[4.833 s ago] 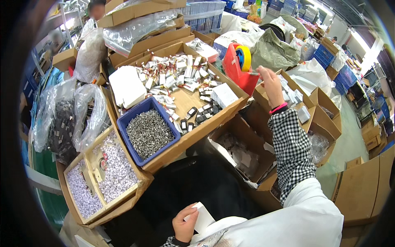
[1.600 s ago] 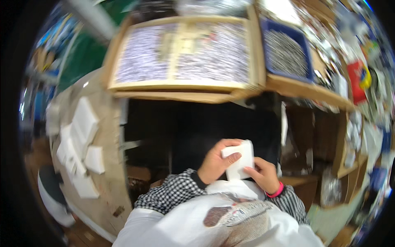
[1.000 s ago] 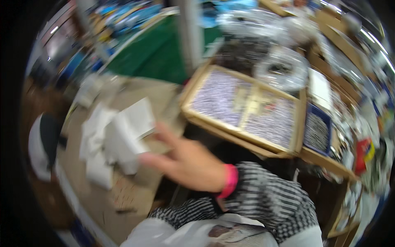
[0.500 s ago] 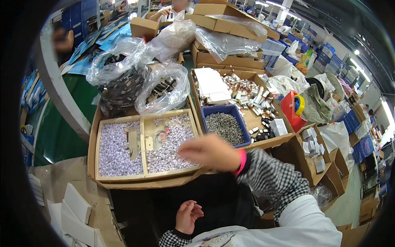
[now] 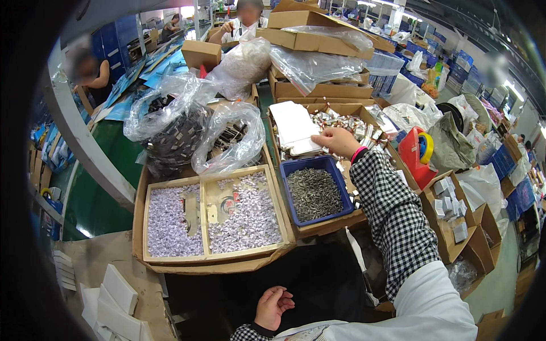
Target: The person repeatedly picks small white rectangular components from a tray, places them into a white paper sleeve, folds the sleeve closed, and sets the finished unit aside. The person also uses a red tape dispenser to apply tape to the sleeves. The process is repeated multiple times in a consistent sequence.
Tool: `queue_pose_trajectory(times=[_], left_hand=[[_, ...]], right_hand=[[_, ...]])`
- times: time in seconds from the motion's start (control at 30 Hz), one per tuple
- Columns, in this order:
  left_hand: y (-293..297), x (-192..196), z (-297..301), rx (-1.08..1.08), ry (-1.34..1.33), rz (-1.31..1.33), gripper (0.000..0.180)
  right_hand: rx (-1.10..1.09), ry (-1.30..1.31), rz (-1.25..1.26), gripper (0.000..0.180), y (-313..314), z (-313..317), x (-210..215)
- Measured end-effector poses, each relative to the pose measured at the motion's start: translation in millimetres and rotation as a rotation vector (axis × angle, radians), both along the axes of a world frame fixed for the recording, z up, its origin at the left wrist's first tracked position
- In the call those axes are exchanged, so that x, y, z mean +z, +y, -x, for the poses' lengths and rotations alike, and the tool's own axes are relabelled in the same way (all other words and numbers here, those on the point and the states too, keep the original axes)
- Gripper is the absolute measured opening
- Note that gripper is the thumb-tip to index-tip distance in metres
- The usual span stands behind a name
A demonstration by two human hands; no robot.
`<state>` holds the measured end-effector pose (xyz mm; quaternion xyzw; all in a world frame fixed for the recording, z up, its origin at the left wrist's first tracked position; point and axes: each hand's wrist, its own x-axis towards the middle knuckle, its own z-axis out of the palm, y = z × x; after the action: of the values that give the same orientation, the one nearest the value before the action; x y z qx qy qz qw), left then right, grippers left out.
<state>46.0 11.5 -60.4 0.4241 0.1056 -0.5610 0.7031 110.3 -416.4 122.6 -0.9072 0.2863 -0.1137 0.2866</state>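
Note:
My right hand, at the end of a black-and-white checked sleeve with a pink wristband, reaches over the far cardboard box. Its thumb and fingertips are pinched together at the right edge of a stack of flat white cards. Below that hand stands a blue plastic tray full of small metal pins. Over the dark area near my body, my left hand rests palm up, fingers loosely curled and slightly apart, with nothing visible in it. A two-part wooden tray of tiny whitish pieces lies ahead of it.
Plastic bags of dark parts stand behind the wooden tray. Small red-and-white parts fill the far box. To the right are a red tape dispenser and a carton of small white boxes. White panels lie at lower left; other people work farther back.
My right hand has moved from above the wooden tray, away from me and to the right, to the white cards. My left hand keeps its loosely curled pose. The view has shifted slightly.

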Motion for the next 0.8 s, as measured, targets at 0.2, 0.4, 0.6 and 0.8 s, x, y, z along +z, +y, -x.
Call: queue_pose_trajectory(times=[0.2, 0.4, 0.6, 0.8], left_hand=[[0.3, 8.5, 4.8, -0.033, -0.054, 0.007, 0.015], [-3.2, 45.2, 3.2, -0.181, -0.243, 0.103, 0.016], [-8.3, 95.7, -32.4, -0.164, -0.329, 0.676, 0.045], [-17.1, 127.6, -39.0, -0.002, -0.368, 1.024, 0.105]], right_hand=[[-0.042, -0.202, 0.197, 0.047, -1.5, 9.4, 7.4], [-0.104, -0.627, -0.422, 0.032, 31.1, 20.6, 31.8], [0.216, -0.618, -0.475, 0.023, 103.4, 80.7, 37.2], [0.308, -0.413, -0.959, 0.007, 207.6, 141.8, -16.5]])
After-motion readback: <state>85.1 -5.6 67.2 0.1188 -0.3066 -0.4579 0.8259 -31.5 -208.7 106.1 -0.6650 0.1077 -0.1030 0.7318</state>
